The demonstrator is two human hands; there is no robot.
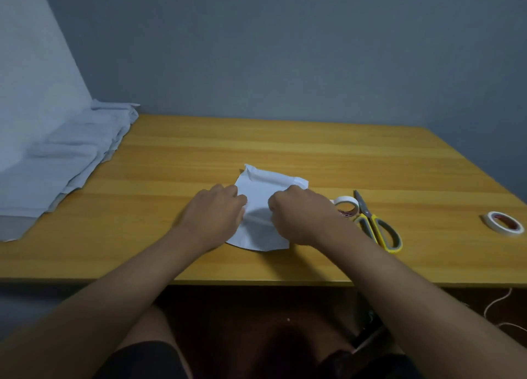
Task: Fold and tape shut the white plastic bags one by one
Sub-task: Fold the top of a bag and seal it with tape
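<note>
I have one white bag [266,205] at the tabletop's [285,150] centre, far edge already folded. My left hand [214,214] and right hand [299,216] both pinch it mid-fold. No tape on yet; tape roll [346,206] at three o'clock, unfolded pile [65,162] at nine o'clock.

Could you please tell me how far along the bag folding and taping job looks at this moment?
Early on, it seems. Both hands, left and right, are working one white bag, whose far edge is already folded over. No finished bags show on the table. The tape roll, scissors and second roll lie untouched, and the pile of bags on the left still waits.
</note>
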